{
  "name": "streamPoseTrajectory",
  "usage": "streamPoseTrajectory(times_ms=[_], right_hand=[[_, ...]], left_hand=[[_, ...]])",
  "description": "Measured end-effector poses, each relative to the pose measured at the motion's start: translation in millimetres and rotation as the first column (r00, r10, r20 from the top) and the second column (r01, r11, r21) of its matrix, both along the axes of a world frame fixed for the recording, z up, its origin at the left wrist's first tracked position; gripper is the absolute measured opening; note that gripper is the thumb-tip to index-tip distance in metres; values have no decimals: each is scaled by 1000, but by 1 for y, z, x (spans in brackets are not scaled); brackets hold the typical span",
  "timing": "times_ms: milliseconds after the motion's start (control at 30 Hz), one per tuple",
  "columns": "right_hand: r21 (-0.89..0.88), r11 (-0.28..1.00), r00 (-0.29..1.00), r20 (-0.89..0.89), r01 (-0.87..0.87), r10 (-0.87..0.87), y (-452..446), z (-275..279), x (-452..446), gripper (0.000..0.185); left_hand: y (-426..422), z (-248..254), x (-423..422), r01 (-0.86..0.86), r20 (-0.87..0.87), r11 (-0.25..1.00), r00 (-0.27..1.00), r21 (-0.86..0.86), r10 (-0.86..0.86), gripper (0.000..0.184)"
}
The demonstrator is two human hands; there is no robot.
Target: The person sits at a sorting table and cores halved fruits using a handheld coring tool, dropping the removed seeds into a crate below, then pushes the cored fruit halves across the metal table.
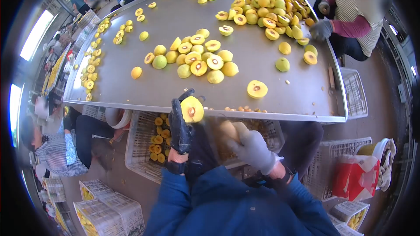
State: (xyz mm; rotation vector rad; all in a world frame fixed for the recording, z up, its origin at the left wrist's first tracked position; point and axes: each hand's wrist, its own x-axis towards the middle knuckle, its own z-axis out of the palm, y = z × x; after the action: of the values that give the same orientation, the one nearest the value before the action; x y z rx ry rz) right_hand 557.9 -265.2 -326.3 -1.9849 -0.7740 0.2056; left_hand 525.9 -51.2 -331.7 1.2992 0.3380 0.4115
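Observation:
My left hand [180, 124], in a black glove, holds up a halved yellow peach [192, 110] at the table's near edge. Its cut face with a brown centre is turned toward me. My right hand [256, 148], in a light grey glove, is closed around a tan wooden handle [229, 130]; the tool's far end is smeared by motion. Right hand and peach half are apart. Below my left hand, a crate [131, 148] contains hollowed peach halves [158, 140]. Small pits [243, 109] lie along the table's near rim.
The metal table [131, 89] carries a middle cluster of peach halves [197, 57] and a big heap [267, 6] at far right. A wooden-handled tool [331, 78] lies by the right rim. Co-workers sit at right [358, 22] and left [61, 150]. Crates [337, 153] stand around me.

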Motion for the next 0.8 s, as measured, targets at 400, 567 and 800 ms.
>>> streamPoseTrajectory(times_ms=[400, 567, 800], right_hand=[[-11, 995, 983, 158, 98, -95, -25, 12, -21, 26], [212, 960, 970, -197, 181, -139, -38, 15, -20, 34], [544, 752, 851, -524, 373, -43, -21, 11, -9, 40]], left_hand=[[-91, 41, -20, 141, 98, 978, 983, 151, -157, 54], [-88, 40, -16, 220, 132, 967, 963, 130, -237, 50], [-95, 53, -12, 196, 75, 873, 964, 447, -255, 53]])
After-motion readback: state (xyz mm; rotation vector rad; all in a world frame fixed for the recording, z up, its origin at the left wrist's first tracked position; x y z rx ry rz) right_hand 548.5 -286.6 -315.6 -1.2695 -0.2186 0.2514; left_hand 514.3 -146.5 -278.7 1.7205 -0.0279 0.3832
